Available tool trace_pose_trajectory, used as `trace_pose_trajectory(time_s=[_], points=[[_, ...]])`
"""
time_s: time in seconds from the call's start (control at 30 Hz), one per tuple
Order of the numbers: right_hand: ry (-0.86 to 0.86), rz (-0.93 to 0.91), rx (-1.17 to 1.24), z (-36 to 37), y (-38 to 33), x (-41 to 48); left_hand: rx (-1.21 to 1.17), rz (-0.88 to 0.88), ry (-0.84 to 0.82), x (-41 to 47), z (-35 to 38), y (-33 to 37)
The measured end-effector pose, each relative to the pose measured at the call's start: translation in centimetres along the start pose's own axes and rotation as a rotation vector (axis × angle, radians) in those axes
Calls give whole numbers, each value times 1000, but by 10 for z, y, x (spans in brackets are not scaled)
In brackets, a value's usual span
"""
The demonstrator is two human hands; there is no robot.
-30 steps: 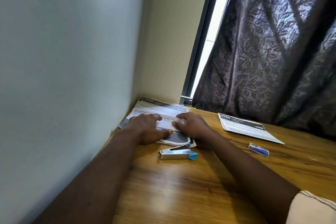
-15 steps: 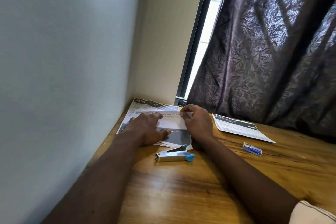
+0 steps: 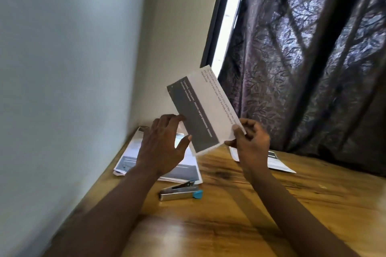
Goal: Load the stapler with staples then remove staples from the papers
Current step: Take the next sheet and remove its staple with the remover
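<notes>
While your right hand [image 3: 250, 142] pinches the paper [image 3: 202, 108] above the counter [image 3: 229, 225], your left hand [image 3: 163, 148] is spread at its edge; the stapler [image 3: 179, 191] lies beside the stack [image 3: 125, 162].

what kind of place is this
Likely a home desk corner by a window: a wooden table, a dark patterned curtain hanging over the window, and papers with a stapler lying on the table.

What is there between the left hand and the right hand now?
The lower end of the paper, in the head view. The right hand pinches its corner; the left hand is open beside it.
</notes>
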State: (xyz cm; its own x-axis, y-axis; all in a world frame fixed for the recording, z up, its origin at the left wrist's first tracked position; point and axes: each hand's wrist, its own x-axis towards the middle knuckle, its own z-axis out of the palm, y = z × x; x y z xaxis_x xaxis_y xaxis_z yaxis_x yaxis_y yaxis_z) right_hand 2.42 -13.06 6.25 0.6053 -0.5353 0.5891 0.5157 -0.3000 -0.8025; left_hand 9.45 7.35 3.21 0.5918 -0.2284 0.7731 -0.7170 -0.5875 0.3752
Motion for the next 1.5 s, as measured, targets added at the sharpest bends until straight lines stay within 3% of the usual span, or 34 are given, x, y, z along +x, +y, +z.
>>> trace_pose_trajectory(time_s=[0.2, 0.3, 0.4, 0.47, 0.57, 0.73, 0.83, 0.97, 1.13, 1.23, 1.3, 1.4, 1.5], points=[[-137, 154, 179, -47, -10, -26, -162, 164, -42, -10, 14, 43], [-188, 287, 300, -61, -8, -32, -400, -38, 25, -14, 19, 62], [-233, 416, 438, -72, -7, -36, -766, -367, -196, -11, 13, 75], [-307, 498, 461, -78, -7, -39, -872, -414, -295, -12, 13, 76], [-400, 569, 368, -93, -5, -33, -825, -409, -369, -11, 13, 69], [-445, 577, 463, -132, 5, -4, -721, -355, -536, -9, 2, 62], [-516, 601, 351, -145, 14, -1, -661, -275, -594, -11, 1, 62], [-466, 628, 283, -137, 23, -9, -568, -262, -465, -13, 7, 60], [-345, 432, 114, -128, 35, -15, -282, -192, -319, -18, 19, 45], [-287, 364, 82, -128, 40, -11, 18, 49, -216, -22, 17, 51], [-248, 386, 151, -128, 40, -11, 77, 203, -183, -26, 12, 66], [-223, 459, 293, -126, 38, -13, 109, 415, -263, -36, 12, 96], [-202, 533, 341, -125, 40, -13, 305, 630, -333, -48, 27, 110]])
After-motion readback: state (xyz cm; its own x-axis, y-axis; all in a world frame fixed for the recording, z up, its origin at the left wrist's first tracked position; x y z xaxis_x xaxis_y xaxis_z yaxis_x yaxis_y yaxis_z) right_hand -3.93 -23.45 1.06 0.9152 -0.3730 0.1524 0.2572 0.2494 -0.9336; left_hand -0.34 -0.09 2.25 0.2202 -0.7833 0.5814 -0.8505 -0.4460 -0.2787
